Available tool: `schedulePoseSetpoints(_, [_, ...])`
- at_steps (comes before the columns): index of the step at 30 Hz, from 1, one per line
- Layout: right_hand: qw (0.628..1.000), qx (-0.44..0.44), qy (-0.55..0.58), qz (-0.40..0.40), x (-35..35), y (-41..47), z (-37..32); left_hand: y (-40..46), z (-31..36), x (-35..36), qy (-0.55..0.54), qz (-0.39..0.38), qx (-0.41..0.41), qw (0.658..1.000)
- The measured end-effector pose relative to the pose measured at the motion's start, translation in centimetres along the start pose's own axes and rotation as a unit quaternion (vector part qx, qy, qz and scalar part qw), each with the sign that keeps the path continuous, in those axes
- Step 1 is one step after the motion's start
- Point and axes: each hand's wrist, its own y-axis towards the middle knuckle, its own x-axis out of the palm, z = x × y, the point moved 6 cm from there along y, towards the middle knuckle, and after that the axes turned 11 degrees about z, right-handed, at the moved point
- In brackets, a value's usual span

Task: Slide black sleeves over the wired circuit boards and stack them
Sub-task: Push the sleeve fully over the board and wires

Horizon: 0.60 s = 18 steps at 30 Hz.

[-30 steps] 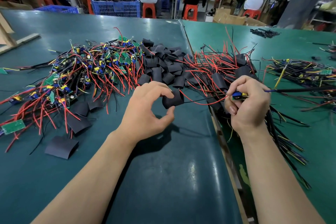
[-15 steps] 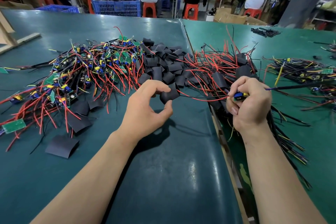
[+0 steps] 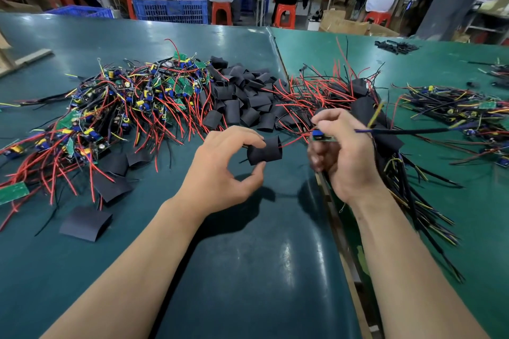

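Where wires enter: black sleeve (image 3: 265,150) (open-ended, creased).

Board pile (image 3: 115,107) left, loose sleeves (image 3: 242,96) centre, sleeved stack (image 3: 366,118) right, on table (image 3: 248,270).

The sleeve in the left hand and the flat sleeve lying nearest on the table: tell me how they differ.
The held sleeve is pinched by the left hand above the table; the flat sleeve lies untouched on the table. The held sleeve is opened into a tube with a red wire entering it; the flat sleeve is pressed flat, with no wire in it. Both are black.
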Motion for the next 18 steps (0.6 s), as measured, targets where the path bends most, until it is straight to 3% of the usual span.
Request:
schedulePoseSetpoints(6, [0.995,-0.001,-0.059,-0.086,1.7,-1.1,1.1,0.0,-0.3,-0.4,0.054,0.024,0.011,0.998])
schedulePoseSetpoints(11, [0.997,-0.006,-0.059,-0.055,1.4,-0.9,0.7,-0.3,-0.5,0.1,-0.021,0.000,-0.061,0.998])
schedulePoseSetpoints(18, [0.998,-0.024,-0.046,-0.045,1.5,-0.9,0.7,-0.3,-0.5,0.1,-0.041,0.017,-0.088,0.995])
